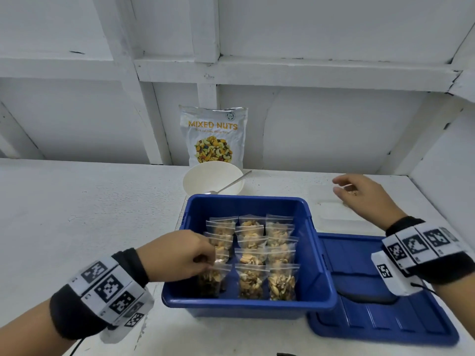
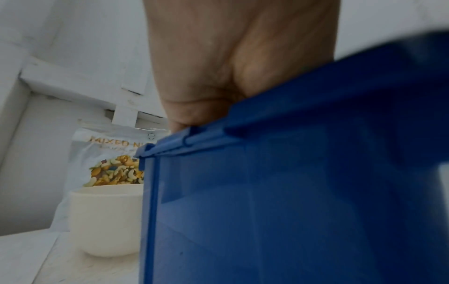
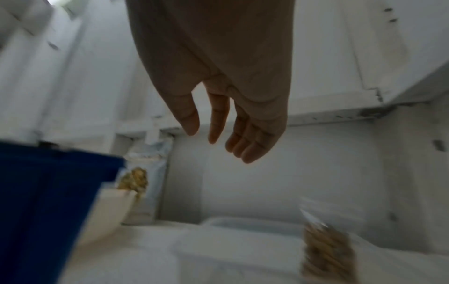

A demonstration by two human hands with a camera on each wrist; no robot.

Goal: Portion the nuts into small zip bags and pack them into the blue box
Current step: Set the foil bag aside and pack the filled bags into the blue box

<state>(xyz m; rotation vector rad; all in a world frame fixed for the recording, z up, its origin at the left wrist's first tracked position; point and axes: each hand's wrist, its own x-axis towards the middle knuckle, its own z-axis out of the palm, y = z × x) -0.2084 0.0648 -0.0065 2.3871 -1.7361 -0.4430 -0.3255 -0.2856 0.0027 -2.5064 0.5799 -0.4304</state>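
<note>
Nearest, left hand point(image 1: 180, 255) curled over the blue box's point(image 1: 246, 304) left rim, pinching the top of a filled zip bag point(image 1: 212, 277) in the front-left corner. Best seated upright, seal up, flush with the neighbouring bags point(image 1: 259, 255) in rows. Right hand point(image 1: 359, 195) loosely spread and empty above the white table point(image 1: 90, 214), just over another filled bag point(image 3: 325, 247) right of the box. Blue lid point(image 1: 380, 299) beside.

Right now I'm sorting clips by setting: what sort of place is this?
Probably a plain packing bench in a storeroom or workshop: bare white-painted wooden walls, a white table, and a blue box of bagged nuts.
</note>
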